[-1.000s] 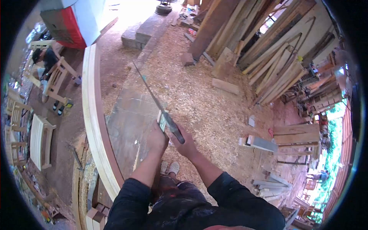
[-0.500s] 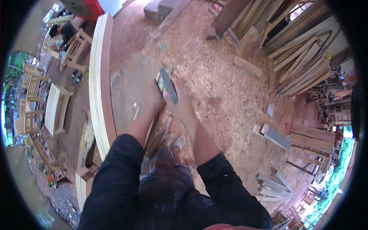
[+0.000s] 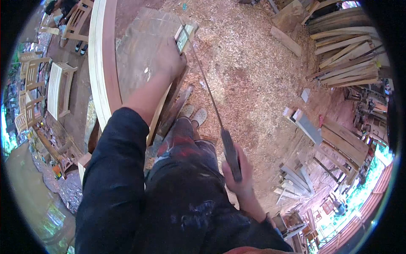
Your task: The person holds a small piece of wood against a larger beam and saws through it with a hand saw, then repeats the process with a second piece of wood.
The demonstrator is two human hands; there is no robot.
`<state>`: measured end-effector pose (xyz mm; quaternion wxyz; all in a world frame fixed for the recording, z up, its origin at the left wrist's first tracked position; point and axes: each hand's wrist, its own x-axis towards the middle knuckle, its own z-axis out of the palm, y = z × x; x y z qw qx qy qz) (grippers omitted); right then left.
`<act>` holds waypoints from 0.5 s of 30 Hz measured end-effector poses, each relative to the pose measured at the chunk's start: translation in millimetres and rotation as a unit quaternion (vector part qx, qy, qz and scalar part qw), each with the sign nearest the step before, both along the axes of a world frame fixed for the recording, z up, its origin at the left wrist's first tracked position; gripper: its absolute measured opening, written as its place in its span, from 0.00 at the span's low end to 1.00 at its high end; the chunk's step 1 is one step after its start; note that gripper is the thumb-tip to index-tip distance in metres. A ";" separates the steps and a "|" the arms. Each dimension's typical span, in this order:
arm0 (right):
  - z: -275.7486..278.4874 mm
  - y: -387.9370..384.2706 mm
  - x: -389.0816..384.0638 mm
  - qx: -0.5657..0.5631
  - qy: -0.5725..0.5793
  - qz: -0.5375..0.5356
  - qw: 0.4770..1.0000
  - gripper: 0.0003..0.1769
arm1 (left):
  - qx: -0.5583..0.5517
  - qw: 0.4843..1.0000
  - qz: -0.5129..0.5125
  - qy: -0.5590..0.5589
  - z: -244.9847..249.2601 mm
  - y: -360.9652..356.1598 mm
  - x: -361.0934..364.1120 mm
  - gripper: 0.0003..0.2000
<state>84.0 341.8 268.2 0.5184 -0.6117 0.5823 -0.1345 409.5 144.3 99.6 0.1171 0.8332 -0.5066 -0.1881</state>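
A handsaw (image 3: 211,97) runs up and away from my right hand (image 3: 239,171), which is closed round its dark handle (image 3: 230,154). Its thin blade appears almost edge-on, with the far end beside a short, pale piece of wood (image 3: 182,41). That piece sits at the right edge of a worn wooden bench top (image 3: 135,55). My left hand (image 3: 168,61) rests on the bench, its fingers curled against the near end of the pale wood; it is slightly blurred.
A long pale beam (image 3: 99,59) stands left of the bench. Wood shavings (image 3: 249,89) cover the ground. Planks (image 3: 347,59) are stacked at the far right, with a board-topped trestle (image 3: 344,142) nearer. Wooden chairs (image 3: 31,101) and a person (image 3: 67,8) are at the left.
My right hand has drawn back towards my body and right, bringing the saw's long blade into view. The left hand stays at the bench edge, while the view has shifted downwards.
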 end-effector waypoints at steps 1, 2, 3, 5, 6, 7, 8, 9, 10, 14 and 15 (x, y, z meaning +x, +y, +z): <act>-21.1 -33.6 27.9 -0.008 -0.028 -0.015 0.999 0.31 | -0.015 1.000 -0.010 -0.015 -0.5 -1.9 2.4 0.23; -49.6 -70.5 58.6 -0.067 -0.039 -0.003 0.997 0.29 | -0.028 1.000 -0.011 -0.006 -9.1 -4.0 6.1 0.23; -72.9 -108.8 89.0 -0.029 -0.051 -0.023 0.998 0.28 | -0.041 0.999 -0.012 0.008 -22.9 -3.1 8.1 0.23; -111.4 -186.1 149.6 -0.135 -0.130 -0.004 0.982 0.25 | -0.027 0.999 -0.011 0.041 -24.2 -2.5 5.6 0.25; -115.8 -213.5 176.4 -0.152 -0.106 -0.002 0.983 0.25 | -0.026 0.999 -0.017 0.041 -20.9 -3.3 4.6 0.25; -102.3 -231.6 191.5 -0.125 -0.061 0.006 0.990 0.26 | -0.024 0.999 -0.018 0.041 -17.6 -1.9 5.2 0.25; -88.1 -239.8 197.4 -0.098 -0.013 0.016 0.995 0.27 | -0.023 0.999 -0.020 0.042 -13.5 -1.8 4.5 0.25; -85.0 -227.9 188.5 -0.116 -0.025 0.016 0.993 0.27 | -0.037 0.996 0.000 0.080 -7.2 -1.3 1.2 0.25; -83.2 -208.2 174.0 -0.136 -0.036 0.016 0.990 0.27 | -0.015 0.998 0.000 0.061 -4.4 -0.6 -1.4 0.25; -49.2 -84.2 75.2 -0.038 -0.053 -0.012 0.998 0.30 | 0.028 0.999 0.003 0.018 -7.3 -3.9 2.9 0.26; -37.2 -54.9 45.5 -0.034 -0.040 0.008 0.999 0.31 | 0.029 0.999 0.005 0.016 -11.1 -5.1 3.5 0.26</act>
